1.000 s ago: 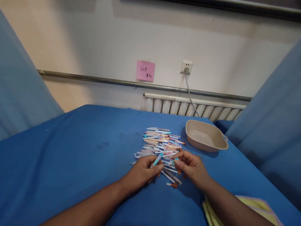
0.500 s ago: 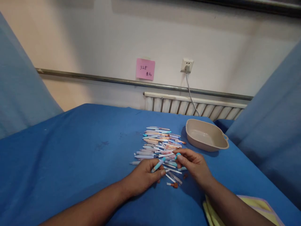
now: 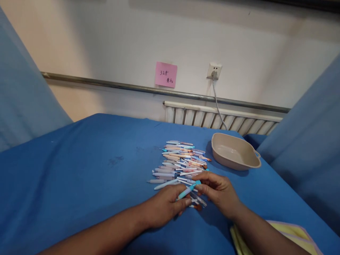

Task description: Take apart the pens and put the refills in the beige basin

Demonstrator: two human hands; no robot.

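My right hand has brought the teal end piece (image 3: 198,182) up against the teal pen (image 3: 186,191). My left fingers (image 3: 183,204) pinch the barrel, my right fingers (image 3: 206,190) the end piece; pressed crookedly, it could slip off among the loose pen parts (image 3: 164,174) lying beyond.
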